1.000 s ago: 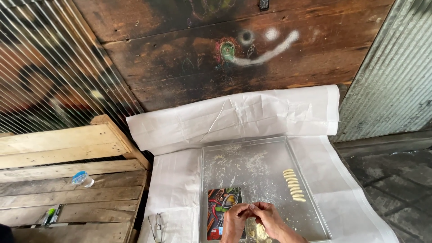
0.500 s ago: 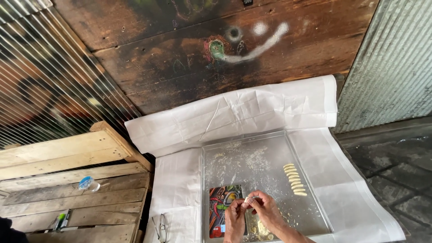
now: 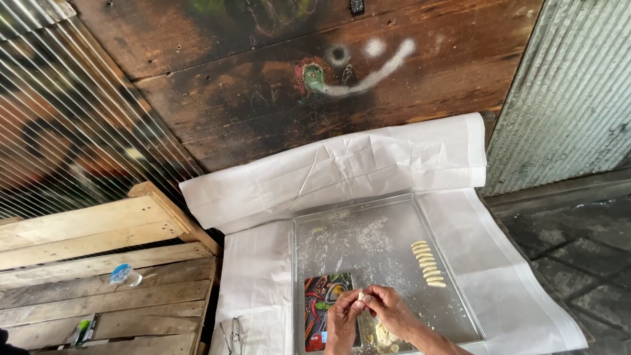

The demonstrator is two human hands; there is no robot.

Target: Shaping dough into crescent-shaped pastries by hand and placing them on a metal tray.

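A small pale lump of dough (image 3: pixel 361 297) is sitting pinched between the fingertips of both hands, low over the near part of a clear floured plastic sheet (image 3: pixel 368 246); its shape is too small to make out. The left hand (image 3: pixel 343 314) is curling closed on the lump from the left, and the right hand (image 3: pixel 389 310) is closing on it from the right, knuckles up. Both forearms are being cut off by the bottom edge. Under the hands, more pale dough pieces (image 3: pixel 383 336) are lying half hidden. A colourful rectangular board printed with spices (image 3: pixel 319 304) is showing just left, and a row of pale shaped dough pieces (image 3: pixel 428 263) is lying further right, on the white paper-covered worktop (image 3: pixel 263 289).
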